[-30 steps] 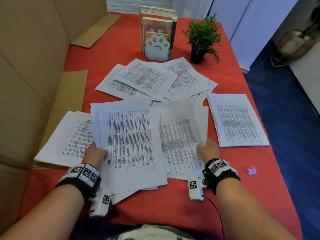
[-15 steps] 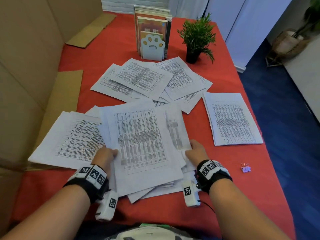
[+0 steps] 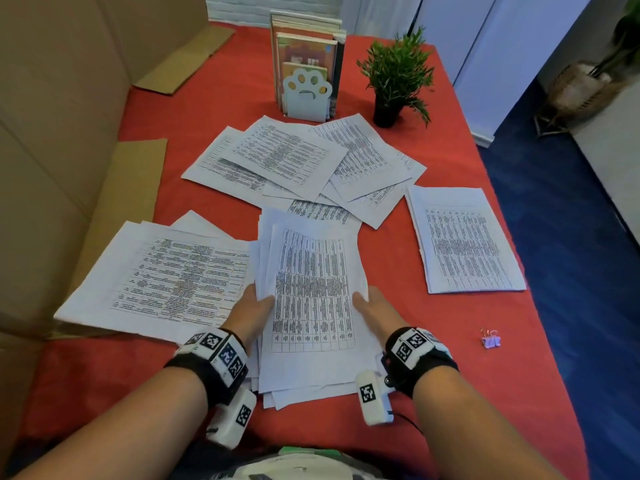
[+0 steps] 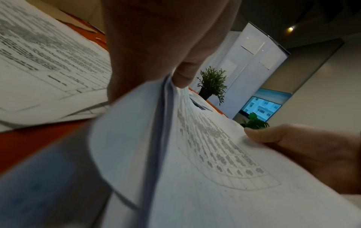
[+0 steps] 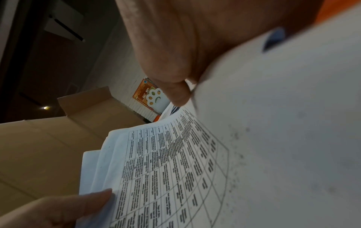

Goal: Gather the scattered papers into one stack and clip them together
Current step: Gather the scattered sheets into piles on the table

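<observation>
I hold a loose bundle of printed sheets [image 3: 311, 299] between both hands near the table's front. My left hand [image 3: 254, 308] grips its left edge, thumb on top [image 4: 182, 77]. My right hand [image 3: 372, 306] grips the right edge, thumb on the top sheet [image 5: 175, 91]. The bundle's edges are uneven. More printed papers lie around: a pile to the left [image 3: 166, 275], an overlapping spread at the back [image 3: 304, 161] and a small stack to the right [image 3: 464, 240]. A small purple binder clip [image 3: 490, 338] lies on the red tablecloth right of my right wrist.
A book holder with a paw-shaped end [image 3: 306, 91] and a small potted plant [image 3: 394, 74] stand at the back. Cardboard panels [image 3: 52, 133] line the left side. The table's right edge [image 3: 540, 323] drops to a blue floor.
My hands have moved toward each other, drawing the spread sheets in front of me into a narrower bundle. The view has shifted slightly.
</observation>
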`<state>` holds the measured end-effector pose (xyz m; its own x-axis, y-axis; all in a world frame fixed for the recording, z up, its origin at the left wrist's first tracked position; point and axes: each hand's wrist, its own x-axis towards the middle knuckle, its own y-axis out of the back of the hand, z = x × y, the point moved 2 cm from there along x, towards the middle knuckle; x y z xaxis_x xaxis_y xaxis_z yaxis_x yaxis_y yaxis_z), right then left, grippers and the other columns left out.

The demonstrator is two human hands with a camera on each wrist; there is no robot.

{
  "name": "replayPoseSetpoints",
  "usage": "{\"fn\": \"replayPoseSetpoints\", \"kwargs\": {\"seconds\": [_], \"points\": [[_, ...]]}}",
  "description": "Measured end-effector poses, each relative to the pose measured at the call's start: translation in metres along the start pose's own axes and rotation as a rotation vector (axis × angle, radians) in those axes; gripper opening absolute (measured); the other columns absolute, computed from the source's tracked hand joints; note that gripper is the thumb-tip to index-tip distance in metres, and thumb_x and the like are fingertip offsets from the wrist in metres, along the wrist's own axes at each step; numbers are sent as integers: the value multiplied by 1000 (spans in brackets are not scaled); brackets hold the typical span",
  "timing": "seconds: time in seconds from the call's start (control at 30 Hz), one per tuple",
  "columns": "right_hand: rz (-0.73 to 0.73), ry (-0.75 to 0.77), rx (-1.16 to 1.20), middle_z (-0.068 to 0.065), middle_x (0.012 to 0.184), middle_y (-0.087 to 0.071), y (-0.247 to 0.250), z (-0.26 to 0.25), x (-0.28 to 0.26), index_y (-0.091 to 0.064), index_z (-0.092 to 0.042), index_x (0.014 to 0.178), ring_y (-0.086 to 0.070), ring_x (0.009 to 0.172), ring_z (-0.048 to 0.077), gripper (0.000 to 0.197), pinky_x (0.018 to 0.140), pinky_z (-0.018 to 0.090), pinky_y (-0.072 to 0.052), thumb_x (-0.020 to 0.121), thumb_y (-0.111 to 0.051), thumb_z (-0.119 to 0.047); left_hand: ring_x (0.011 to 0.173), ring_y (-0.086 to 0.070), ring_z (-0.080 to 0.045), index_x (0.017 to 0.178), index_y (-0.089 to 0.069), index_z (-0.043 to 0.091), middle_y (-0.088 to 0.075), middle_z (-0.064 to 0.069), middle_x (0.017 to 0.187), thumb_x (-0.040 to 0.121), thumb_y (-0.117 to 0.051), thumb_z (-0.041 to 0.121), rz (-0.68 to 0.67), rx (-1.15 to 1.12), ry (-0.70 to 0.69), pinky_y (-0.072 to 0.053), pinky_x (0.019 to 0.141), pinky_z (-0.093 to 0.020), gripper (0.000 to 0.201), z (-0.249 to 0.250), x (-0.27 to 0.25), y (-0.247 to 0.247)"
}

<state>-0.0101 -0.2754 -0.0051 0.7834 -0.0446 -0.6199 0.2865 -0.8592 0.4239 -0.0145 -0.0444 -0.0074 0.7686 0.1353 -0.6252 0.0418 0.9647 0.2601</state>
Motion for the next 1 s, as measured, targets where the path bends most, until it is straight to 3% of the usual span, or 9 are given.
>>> {"fn": "replayPoseSetpoints", "kwargs": {"seconds": [0.1,0.2,0.33,0.43,0.57,0.7,0.83,0.9,1.0], "points": [[17,10,-54,13,144,-42,1,1,0,-31,-8,140,-41,133,30,50,110,39,-35,94,-46,-19,108,-57,-29,141,-22,23,-52,-5,121,94,-46,22,27,25,-58,-47,98,-44,53,-3,0,-2],[278,44,9,12,104,-65,14,7,5,-58,-9,110,-63,99,32,34,85,38,-54,81,-46,2,108,-57,-31,142,-27,15,-54,-14,121,90,-54,21,290,29,-116,-46,95,-42,58,-5,6,14],[467,36,97,18,87,-64,29,17,9,-58,-3,97,-61,75,30,27,59,30,-50,80,-41,7,132,-31,-40,142,-30,17,-24,-15,150,81,-60,15,710,153,158,-30,107,-49,68,-15,2,56],[529,41,125,16,77,-54,34,21,12,-55,0,92,-49,65,24,20,49,24,-37,81,-40,8,135,-26,-40,145,-16,23,-7,-9,155,67,-61,12,820,68,380,-25,113,-49,90,-33,2,81],[535,36,198,12,78,-56,35,23,14,-57,-3,93,-48,60,20,21,46,22,-36,84,-40,5,134,-29,-40,147,-10,26,-16,-15,151,60,-64,15,847,6,501,-24,114,-48,103,-43,3,91],[454,76,302,8,90,-64,37,20,14,-60,-8,108,-56,75,20,33,58,21,-45,83,-44,7,123,-40,-45,142,-19,28,-22,-16,144,63,-61,12,743,97,358,-36,105,-53,92,-46,5,96],[392,93,397,1,90,-67,43,20,17,-60,-9,114,-62,80,16,40,70,21,-48,81,-49,10,116,-50,-41,139,-39,16,-28,-18,142,74,-55,-4,689,114,154,-43,99,-40,69,-44,6,94],[346,86,436,0,95,-70,44,21,21,-60,-16,114,-65,88,18,45,82,32,-53,79,-50,11,116,-51,-39,134,-47,13,-38,-20,135,73,-51,-11,643,163,-5,-46,97,-38,65,-44,4,90],[271,68,502,3,113,-68,42,21,27,-57,-22,121,-63,107,25,51,102,46,-45,81,-53,9,113,-53,-35,123,-59,17,-44,-16,129,69,-43,-23,496,203,-195,-51,87,-34,69,-50,3,80]]}}
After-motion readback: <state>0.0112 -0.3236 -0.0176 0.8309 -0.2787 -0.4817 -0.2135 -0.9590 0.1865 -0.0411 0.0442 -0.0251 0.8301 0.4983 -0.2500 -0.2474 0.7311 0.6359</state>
